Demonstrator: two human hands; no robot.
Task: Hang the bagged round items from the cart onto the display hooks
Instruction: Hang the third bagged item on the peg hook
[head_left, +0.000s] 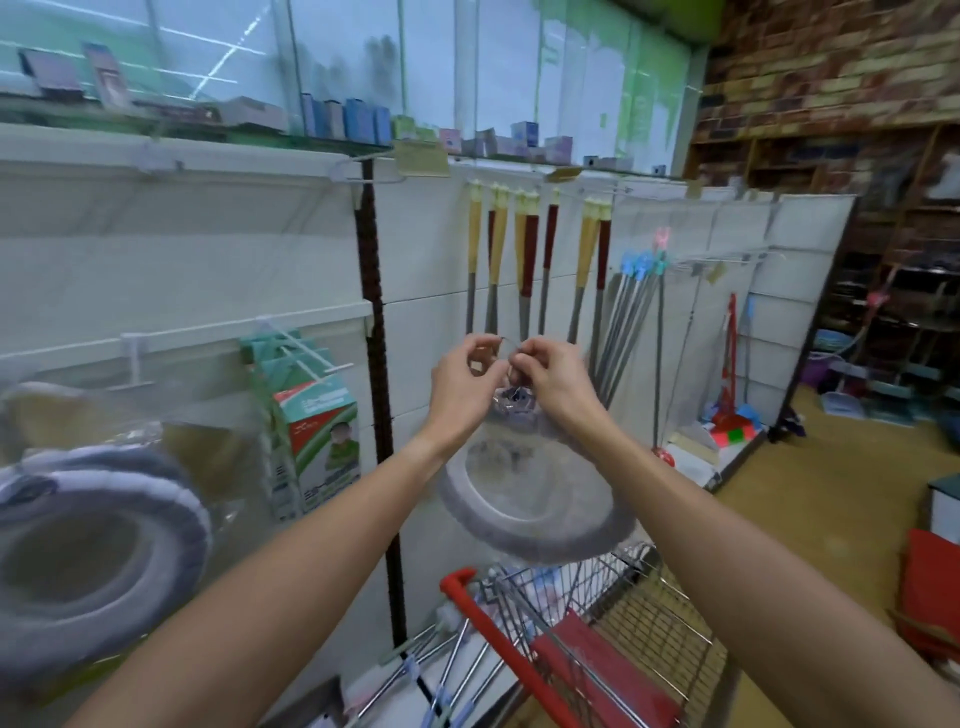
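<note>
A round grey padded ring in a clear plastic bag (535, 499) hangs in the air in front of me, above the wire cart (618, 618) with the red handle. My left hand (465, 384) and my right hand (553, 382) pinch the gathered top of that bag, close together, fingers closed on the plastic and a thin wire loop. A second bagged grey and white ring (88, 551) hangs at the far left in front of the white display panel. An empty white hook (135, 358) sticks out of the panel above it.
Green boxed goods (317, 431) hang on a hook left of a dark upright post (376, 332). Long-handled tools (535, 260) hang behind my hands, mops to their right. Red items (930, 592) stand on the floor at right. Small boxes line the top shelf.
</note>
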